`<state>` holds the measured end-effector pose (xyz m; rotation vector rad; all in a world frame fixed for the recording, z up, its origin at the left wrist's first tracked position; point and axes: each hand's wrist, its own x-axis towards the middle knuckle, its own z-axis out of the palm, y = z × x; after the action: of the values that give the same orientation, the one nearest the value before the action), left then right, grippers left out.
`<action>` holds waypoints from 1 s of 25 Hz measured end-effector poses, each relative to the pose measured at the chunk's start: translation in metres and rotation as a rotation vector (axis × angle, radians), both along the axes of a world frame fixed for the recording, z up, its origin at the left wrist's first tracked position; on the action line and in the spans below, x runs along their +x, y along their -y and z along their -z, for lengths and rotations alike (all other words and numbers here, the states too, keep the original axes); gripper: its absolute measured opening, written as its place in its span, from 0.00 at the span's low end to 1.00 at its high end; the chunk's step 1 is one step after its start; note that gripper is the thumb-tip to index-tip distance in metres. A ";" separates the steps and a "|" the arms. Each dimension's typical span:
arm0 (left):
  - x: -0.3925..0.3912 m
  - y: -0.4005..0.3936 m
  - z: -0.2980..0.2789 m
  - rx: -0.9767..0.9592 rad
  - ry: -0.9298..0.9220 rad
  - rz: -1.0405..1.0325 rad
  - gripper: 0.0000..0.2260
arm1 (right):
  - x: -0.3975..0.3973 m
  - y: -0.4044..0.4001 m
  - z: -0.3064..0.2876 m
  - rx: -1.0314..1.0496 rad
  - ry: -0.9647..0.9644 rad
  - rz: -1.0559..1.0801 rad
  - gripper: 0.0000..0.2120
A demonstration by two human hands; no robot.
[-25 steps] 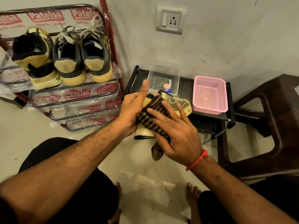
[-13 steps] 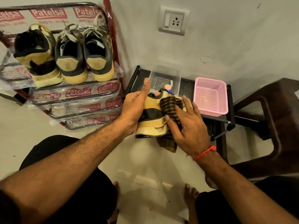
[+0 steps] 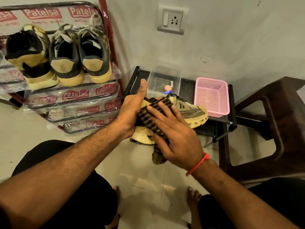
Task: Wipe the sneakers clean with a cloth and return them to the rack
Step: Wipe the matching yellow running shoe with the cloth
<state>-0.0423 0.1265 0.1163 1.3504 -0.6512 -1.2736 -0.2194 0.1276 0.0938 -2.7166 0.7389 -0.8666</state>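
Observation:
A tan and grey sneaker (image 3: 193, 111) is held in the air in front of me, its toe pointing right. My left hand (image 3: 132, 111) grips its heel end with the thumb up. My right hand (image 3: 178, 134) lies with straight fingers on a dark checked cloth (image 3: 153, 119), pressing it against the sneaker's side; the cloth's tail hangs below the palm. Three more sneakers stand heels-out on the top shelf of the red rack (image 3: 113, 52) at the left: a black and tan one (image 3: 29, 58) and a grey pair (image 3: 79, 60).
A low black shelf (image 3: 231, 116) behind the sneaker carries a clear plastic box (image 3: 163, 76) and a pink basket (image 3: 212, 96). A dark brown plastic chair (image 3: 270, 123) stands at the right. My bare feet rest on the tiled floor below.
My right hand has slid the cloth back from the sneaker's toe side to its heel side. The sneaker is tilted so its toe shows again at the right.

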 end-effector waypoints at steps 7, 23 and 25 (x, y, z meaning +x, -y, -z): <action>-0.005 -0.002 0.001 -0.054 0.009 -0.002 0.27 | 0.013 -0.018 -0.001 0.149 0.038 0.068 0.24; 0.006 0.002 -0.008 -0.065 -0.050 -0.147 0.44 | 0.002 0.010 0.002 0.278 0.106 0.147 0.24; 0.013 0.002 -0.009 -0.046 -0.029 -0.103 0.48 | 0.010 -0.014 0.005 0.066 -0.004 -0.090 0.24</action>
<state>-0.0294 0.1249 0.1251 1.3085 -0.5801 -1.1867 -0.2092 0.1420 0.0892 -2.6713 0.6297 -0.8020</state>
